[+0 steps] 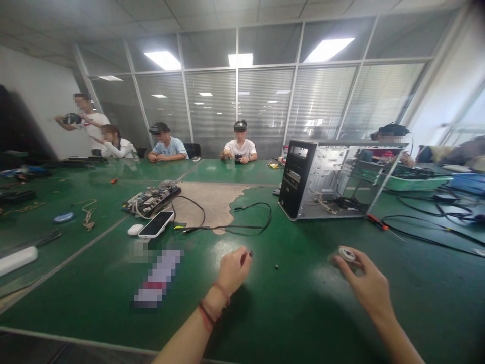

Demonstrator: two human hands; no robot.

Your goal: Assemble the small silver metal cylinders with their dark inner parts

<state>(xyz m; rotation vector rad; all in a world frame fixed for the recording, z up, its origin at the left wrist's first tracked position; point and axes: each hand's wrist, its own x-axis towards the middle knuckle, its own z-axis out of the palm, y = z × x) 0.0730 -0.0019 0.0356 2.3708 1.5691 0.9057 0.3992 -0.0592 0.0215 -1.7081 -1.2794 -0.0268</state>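
My left hand (pixel 234 268), with braided bands at its wrist, is closed above the green table. Its thumb and finger pinch a small dark piece (pixel 250 254), too small to name. Off to the right, my right hand (pixel 369 288) grips a small round white and silver disc-like part (pixel 346 254) between thumb and fingers. On the table between both hands lies a tiny dark piece (pixel 276 267), touched by neither.
An open computer case (pixel 297 184) stands beyond my right hand, a screwdriver (pixel 379 222) beside it. Further left are a phone (pixel 157 224), a white earbud case (pixel 135 230), a circuit board (pixel 151 198) and a black cable (pixel 261 230). Several people sit across the table (pixel 242 323).
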